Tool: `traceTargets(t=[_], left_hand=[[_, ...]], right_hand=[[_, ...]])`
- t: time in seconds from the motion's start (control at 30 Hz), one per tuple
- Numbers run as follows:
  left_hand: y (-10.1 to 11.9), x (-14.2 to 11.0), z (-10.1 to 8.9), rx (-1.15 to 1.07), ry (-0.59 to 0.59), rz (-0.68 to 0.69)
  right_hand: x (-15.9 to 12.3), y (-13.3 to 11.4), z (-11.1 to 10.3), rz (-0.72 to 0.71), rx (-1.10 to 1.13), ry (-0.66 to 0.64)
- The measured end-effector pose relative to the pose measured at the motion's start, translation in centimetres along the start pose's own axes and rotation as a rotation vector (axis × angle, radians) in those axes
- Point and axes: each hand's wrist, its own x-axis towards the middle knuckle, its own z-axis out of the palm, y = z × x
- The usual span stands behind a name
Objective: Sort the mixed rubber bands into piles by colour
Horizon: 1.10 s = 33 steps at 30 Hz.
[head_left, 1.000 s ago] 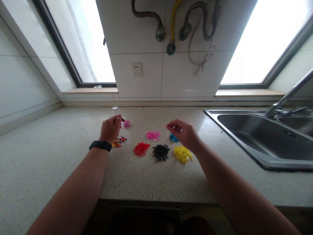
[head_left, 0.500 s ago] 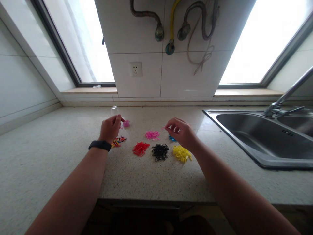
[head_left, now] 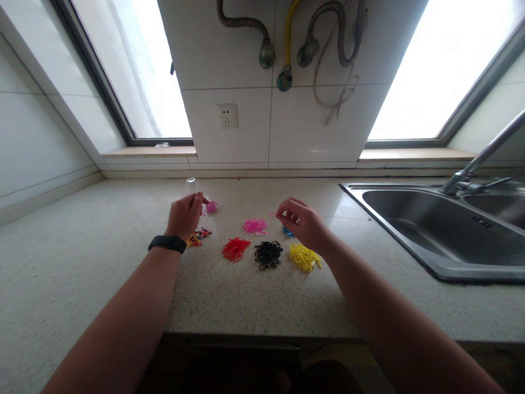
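Note:
Between the thumb and fingertips of my right hand point(head_left: 301, 219) is a small pink rubber band point(head_left: 272, 214), above the counter. A pile of blue bands point(head_left: 287, 232) is partly hidden under that hand, and a pink pile point(head_left: 255, 226) lies to its left. My left hand point(head_left: 185, 214) is closed at the left, next to a pink lump point(head_left: 211, 207); what its fingers hold, if anything, I cannot make out. By the left wrist sits a mixed-colour pile point(head_left: 197, 237). Nearer me lie red point(head_left: 235, 249), black point(head_left: 268, 255) and yellow point(head_left: 304, 257) piles.
Behind my left hand stands a clear plastic container point(head_left: 191, 185), partly hidden. A steel sink point(head_left: 410, 230) with a faucet point(head_left: 463, 178) is set into the counter point(head_left: 254, 306) at right. The tiled wall bears a socket point(head_left: 228, 116) and hoses.
Almost nothing differs. My right hand has shifted very slightly left with the pink rubber band; the left hand and the piles stay as they were.

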Motion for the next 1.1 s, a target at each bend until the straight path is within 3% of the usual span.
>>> traceTargets(t=[1.1], left_hand=[[0.15,-0.12,0.16,0.03,-0.01,0.002]], right_hand=[[0.03,0.4,0.0,0.049,-0.05,-0.052]])
